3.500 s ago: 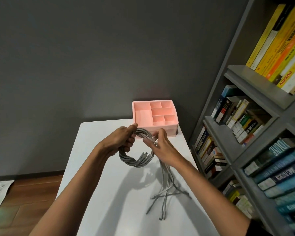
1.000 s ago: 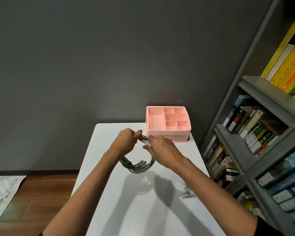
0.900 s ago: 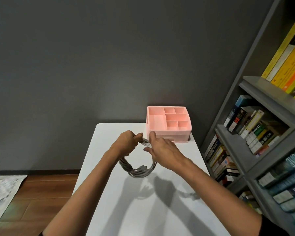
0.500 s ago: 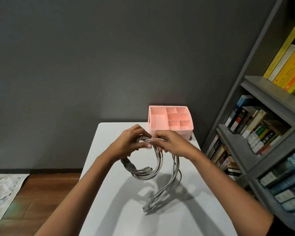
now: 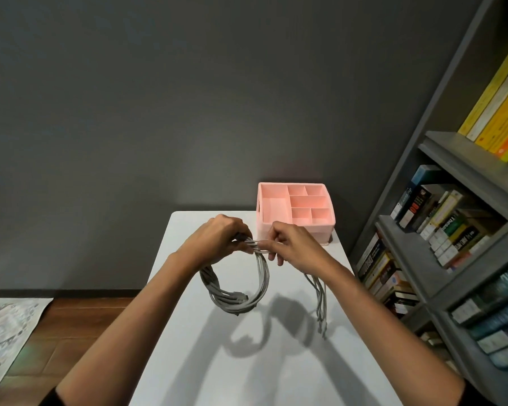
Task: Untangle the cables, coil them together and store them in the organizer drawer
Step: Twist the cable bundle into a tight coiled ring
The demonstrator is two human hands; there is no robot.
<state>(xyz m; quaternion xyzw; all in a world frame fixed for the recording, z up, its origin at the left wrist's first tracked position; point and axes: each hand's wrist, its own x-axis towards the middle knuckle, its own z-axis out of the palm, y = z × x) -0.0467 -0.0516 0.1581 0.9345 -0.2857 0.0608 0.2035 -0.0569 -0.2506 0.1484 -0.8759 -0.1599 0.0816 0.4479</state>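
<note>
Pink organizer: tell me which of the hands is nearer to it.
Right. The right hand pinches the cables just in front of the pink organizer; the left hand grips them farther off to its left.

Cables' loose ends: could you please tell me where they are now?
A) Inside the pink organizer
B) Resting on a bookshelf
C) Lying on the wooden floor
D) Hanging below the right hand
D: the loose ends of the cables hang below the right hand, outside the organizer.

Grey wall (image 5: 159,112); bookshelf (image 5: 440,259) right; wood floor (image 5: 71,317).
</note>
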